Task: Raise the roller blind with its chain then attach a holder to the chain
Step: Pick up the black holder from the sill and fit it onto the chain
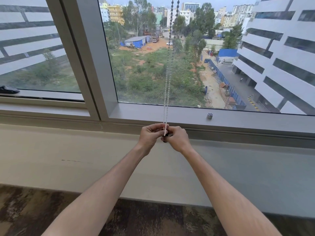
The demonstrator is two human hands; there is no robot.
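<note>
A white beaded chain (167, 79) hangs as a double strand from the top of the window down to my hands, in front of the lower window frame. My left hand (150, 136) and my right hand (178, 137) meet around the chain's bottom loop. Both pinch the beads and a small dark holder (165, 140), which shows only partly between and below my fingers. The roller blind itself is out of view above; the whole pane is uncovered.
A grey window frame (221, 120) runs across behind my hands, with a small metal fitting (210, 116) on it to the right. A thick mullion (88, 65) divides the panes. A black handle (8, 89) sits far left. Wall and patterned carpet lie below.
</note>
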